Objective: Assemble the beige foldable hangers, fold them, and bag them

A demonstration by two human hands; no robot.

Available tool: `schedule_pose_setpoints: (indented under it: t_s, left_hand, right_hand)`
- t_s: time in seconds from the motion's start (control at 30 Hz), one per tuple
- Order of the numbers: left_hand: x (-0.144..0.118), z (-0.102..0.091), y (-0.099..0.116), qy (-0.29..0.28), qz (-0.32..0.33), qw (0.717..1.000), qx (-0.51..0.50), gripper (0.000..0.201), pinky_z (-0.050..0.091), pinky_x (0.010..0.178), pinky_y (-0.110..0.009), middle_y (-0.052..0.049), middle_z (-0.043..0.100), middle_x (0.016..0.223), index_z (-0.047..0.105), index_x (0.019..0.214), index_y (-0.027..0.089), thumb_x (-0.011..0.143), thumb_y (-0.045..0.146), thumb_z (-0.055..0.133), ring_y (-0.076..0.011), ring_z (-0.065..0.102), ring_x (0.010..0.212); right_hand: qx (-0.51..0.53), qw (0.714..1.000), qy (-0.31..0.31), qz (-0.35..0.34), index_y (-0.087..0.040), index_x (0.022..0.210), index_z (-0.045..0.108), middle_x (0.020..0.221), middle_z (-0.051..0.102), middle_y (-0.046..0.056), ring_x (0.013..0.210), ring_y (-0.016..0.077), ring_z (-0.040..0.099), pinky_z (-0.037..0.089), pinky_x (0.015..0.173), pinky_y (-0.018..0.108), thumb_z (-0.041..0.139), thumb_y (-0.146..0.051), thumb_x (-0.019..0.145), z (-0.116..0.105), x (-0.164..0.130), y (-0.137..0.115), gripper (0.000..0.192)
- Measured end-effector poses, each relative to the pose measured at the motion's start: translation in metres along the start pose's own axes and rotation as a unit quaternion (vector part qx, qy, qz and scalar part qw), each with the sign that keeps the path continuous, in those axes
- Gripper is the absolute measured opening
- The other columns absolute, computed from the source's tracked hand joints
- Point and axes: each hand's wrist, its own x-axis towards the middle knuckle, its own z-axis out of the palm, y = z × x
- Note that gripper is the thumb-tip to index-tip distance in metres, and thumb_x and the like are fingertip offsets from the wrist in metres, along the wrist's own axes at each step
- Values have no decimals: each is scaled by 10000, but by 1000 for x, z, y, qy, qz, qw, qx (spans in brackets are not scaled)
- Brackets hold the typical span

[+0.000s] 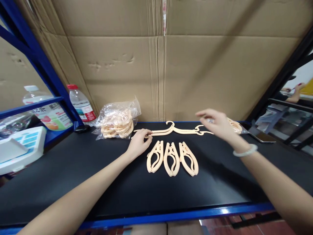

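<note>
Left hand (138, 142) pinching one end of opened hanger (168, 130) on black table (73, 176); right hand (217, 125) hovering loosely spread, empty, above its other end. Three folded hangers (172, 158) just in front. Clear bag (118, 119) stuffed with more hangers, beside water bottle (81, 106).

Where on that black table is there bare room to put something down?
The near strip of the black table, between the three folded hangers and the blue front edge, is bare. So is the left side below the plastic bag. The back middle is crowded: opened hangers, left hand, right hand.
</note>
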Motion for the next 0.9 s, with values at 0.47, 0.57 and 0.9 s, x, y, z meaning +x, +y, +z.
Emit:
schedule_pose_setpoints:
  t_s: [0.47, 0.57, 0.9]
  left_hand:
    - [-63, 3, 86, -273, 49, 951, 138, 565, 251, 999, -711, -104, 173, 1563, 281, 1462, 301, 923, 419, 400, -413, 94, 1417]
    - [-57, 9, 76, -260, 47, 951, 159, 522, 244, 1009, -704, -103, 189, 1559, 336, 1443, 277, 936, 394, 371, -409, 98, 1417]
    - [-28, 12, 45, -77, -30, 996, -16, 382, 296, 1061, -560, -109, 521, 1352, 549, 1231, 240, 901, 415, 472, -304, 417, 1289]
  right_hand:
    - [-68, 947, -273, -157, -84, 1492, 197, 1530, 193, 183, 1414, 349, 155, 230, 1132, 536, 396, -561, 918, 54, -81, -93, 773]
    - [-75, 948, -270, -152, -47, 1482, 210, 1533, 166, 189, 1420, 342, 120, 188, 1147, 532, 335, -525, 951, 70, -78, -89, 726]
    - [-12, 988, -124, -87, -176, 1374, 443, 1365, 514, 119, 1280, 267, 435, 355, 1064, 475, 375, -401, 961, 66, -37, -40, 475]
